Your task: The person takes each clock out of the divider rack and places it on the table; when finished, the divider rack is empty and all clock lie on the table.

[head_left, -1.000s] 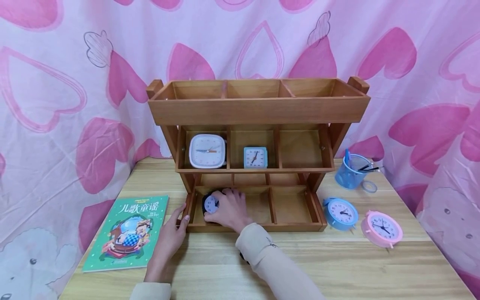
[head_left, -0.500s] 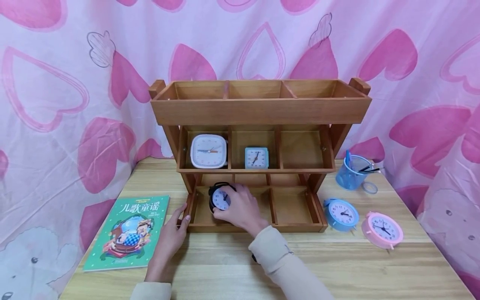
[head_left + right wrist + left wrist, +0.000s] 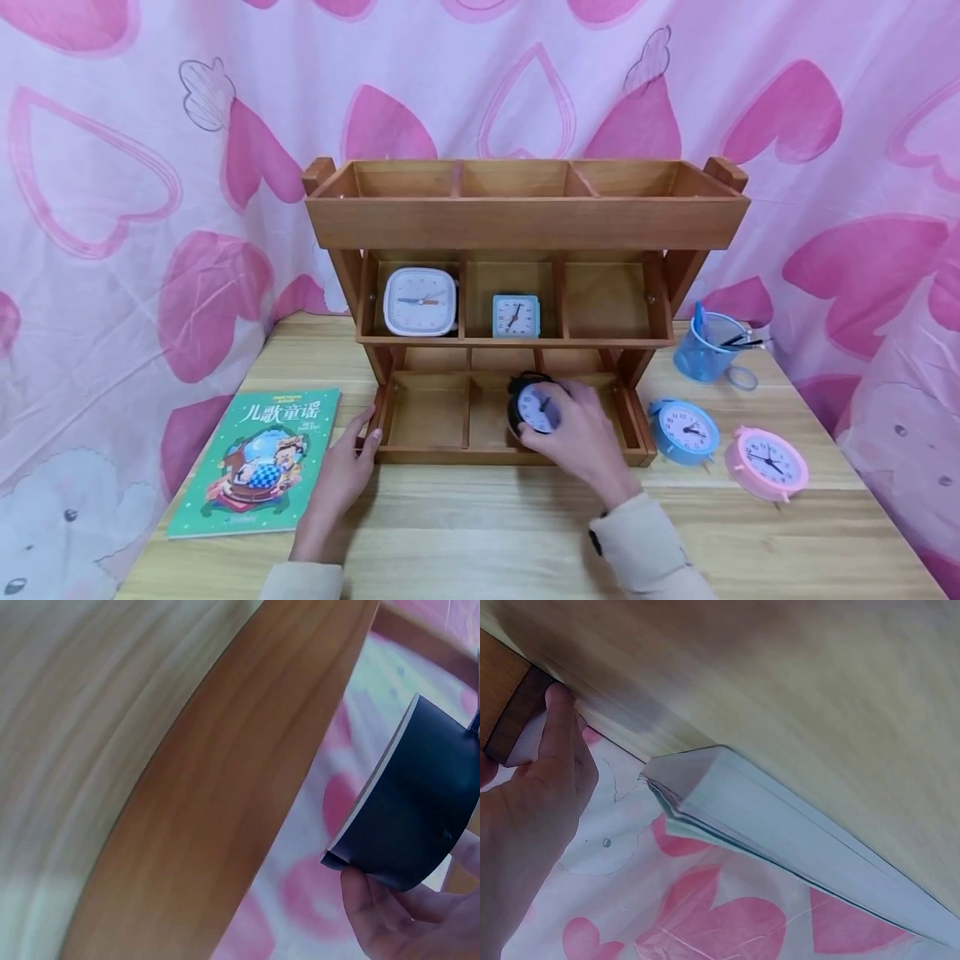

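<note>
My right hand (image 3: 581, 433) holds a round black alarm clock (image 3: 534, 408), its white dial facing forward, in front of the lower tier of a wooden shelf (image 3: 525, 223). The clock overlaps the right part of the middle compartment. In the right wrist view, fingertips grip the rim of the black clock (image 3: 412, 802), whose side is toward the camera. My left hand (image 3: 343, 467) touches the shelf's lower left corner with extended fingers and thumb. The left wrist view shows this hand (image 3: 544, 787) against the wooden corner (image 3: 514, 727); its other fingers are partly hidden.
A white clock (image 3: 420, 302) and a small teal square clock (image 3: 516, 317) stand in the middle tier. Right of the shelf are a blue clock (image 3: 684, 431), a pink clock (image 3: 767, 463), a pen holder (image 3: 705, 348) and a tape roll (image 3: 742, 378). A green book (image 3: 255, 462) lies left.
My right hand has carried the black clock rightward from the lower left compartment, across the divider, to the right part of the middle one. The left hand stays at the shelf corner.
</note>
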### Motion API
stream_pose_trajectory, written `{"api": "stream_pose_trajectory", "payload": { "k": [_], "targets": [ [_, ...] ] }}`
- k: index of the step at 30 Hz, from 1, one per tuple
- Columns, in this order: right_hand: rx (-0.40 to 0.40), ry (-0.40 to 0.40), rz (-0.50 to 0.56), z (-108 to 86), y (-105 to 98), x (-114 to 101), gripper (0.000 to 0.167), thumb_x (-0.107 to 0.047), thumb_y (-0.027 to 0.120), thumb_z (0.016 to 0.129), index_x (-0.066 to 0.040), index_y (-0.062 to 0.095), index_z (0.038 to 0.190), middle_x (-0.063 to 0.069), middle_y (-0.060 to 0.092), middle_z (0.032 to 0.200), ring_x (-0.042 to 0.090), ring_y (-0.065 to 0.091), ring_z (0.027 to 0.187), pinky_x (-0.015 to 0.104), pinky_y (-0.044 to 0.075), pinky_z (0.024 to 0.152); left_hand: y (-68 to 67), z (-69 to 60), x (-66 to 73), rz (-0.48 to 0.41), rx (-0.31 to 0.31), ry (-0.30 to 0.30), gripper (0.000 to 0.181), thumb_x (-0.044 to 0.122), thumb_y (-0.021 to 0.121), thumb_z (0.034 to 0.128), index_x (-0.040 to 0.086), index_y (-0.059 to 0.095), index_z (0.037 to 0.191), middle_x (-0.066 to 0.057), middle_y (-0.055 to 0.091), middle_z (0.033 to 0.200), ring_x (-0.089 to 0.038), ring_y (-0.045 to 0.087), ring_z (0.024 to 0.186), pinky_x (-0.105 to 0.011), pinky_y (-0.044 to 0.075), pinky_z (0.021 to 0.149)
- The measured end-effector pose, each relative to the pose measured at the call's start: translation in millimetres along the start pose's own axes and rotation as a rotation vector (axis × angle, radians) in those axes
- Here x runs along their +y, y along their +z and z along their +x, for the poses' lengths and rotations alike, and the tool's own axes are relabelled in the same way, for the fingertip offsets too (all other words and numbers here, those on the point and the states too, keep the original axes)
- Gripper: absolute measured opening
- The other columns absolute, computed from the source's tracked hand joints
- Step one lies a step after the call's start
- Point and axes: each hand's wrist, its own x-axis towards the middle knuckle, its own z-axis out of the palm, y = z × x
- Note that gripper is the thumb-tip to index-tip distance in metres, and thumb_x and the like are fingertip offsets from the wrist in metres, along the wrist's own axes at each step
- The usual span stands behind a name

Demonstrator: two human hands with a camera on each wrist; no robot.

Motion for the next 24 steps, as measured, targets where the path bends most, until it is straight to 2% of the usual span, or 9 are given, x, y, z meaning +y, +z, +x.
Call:
{"api": "stream_pose_trajectory", "payload": {
  "k": [7, 10, 13, 17, 21, 24],
  "targets": [
    [0.075, 0.097, -0.036, -31.9, -39.3, 46.9, 0.058, -0.040, 0.081, 0.074, -0.011, 0.066, 0.123, 0.025, 0.055, 0.130, 0.043, 0.050, 0.116, 0.063, 0.046, 0.086, 2.1, 0.5, -1.0, 0.010, 0.007, 0.002, 0.051, 0.030, 0.042, 0.1072, 0.020, 0.031, 0.156, -0.025, 0.043, 0.150, -0.043, 0.050, 0.129, -0.060, 0.042, 0.102],
    [0.098, 0.137, -0.050, -46.9, -57.9, 65.9, 0.060, -0.039, 0.081, 0.075, -0.010, 0.064, 0.124, 0.028, 0.054, 0.131, 0.046, 0.049, 0.115, 0.067, 0.044, 0.085, 2.4, 0.4, -1.8, 0.016, 0.008, 0.002, 0.051, 0.031, 0.042, 0.1072, 0.020, 0.031, 0.156, -0.025, 0.043, 0.150, -0.044, 0.049, 0.130, -0.061, 0.041, 0.102],
    [0.160, 0.149, -0.076, -61.7, -75.7, 88.3, 0.059, -0.035, 0.082, 0.073, -0.009, 0.064, 0.123, 0.030, 0.054, 0.127, 0.047, 0.049, 0.111, 0.065, 0.041, 0.082, 2.9, 0.0, -1.8, 0.016, 0.005, 0.005, 0.051, 0.030, 0.042, 0.1073, 0.019, 0.031, 0.156, -0.024, 0.042, 0.151, -0.044, 0.049, 0.130, -0.061, 0.041, 0.103],
    [0.283, 0.162, -0.098, -79.3, -96.5, 120.7, 0.054, -0.027, 0.083, 0.071, -0.004, 0.066, 0.116, 0.031, 0.058, 0.117, 0.049, 0.050, 0.103, 0.057, 0.036, 0.081, 3.2, 0.1, -1.1, 0.013, -0.003, 0.002, 0.052, 0.030, 0.042, 0.1074, 0.019, 0.030, 0.157, -0.024, 0.041, 0.152, -0.044, 0.048, 0.131, -0.061, 0.041, 0.103],
    [0.325, 0.286, -0.109, -94.6, -117.0, 149.8, 0.055, -0.028, 0.082, 0.074, 0.001, 0.065, 0.117, 0.035, 0.057, 0.116, 0.051, 0.050, 0.101, 0.052, 0.032, 0.077, 2.8, 0.4, -0.4, 0.022, -0.004, -0.001, 0.052, 0.030, 0.042, 0.1074, 0.019, 0.030, 0.157, -0.025, 0.041, 0.152, -0.045, 0.047, 0.131, -0.061, 0.040, 0.103],
    [0.291, 0.440, -0.130, -102.2, -130.8, 169.4, 0.064, -0.035, 0.079, 0.078, 0.003, 0.060, 0.126, 0.038, 0.052, 0.118, 0.051, 0.048, 0.102, 0.053, 0.032, 0.076, 2.4, 0.1, -0.6, 0.031, 0.002, 0.005, 0.052, 0.029, 0.042, 0.1073, 0.018, 0.030, 0.156, -0.026, 0.043, 0.150, -0.045, 0.047, 0.131, -0.062, 0.040, 0.103]
  ]
}}
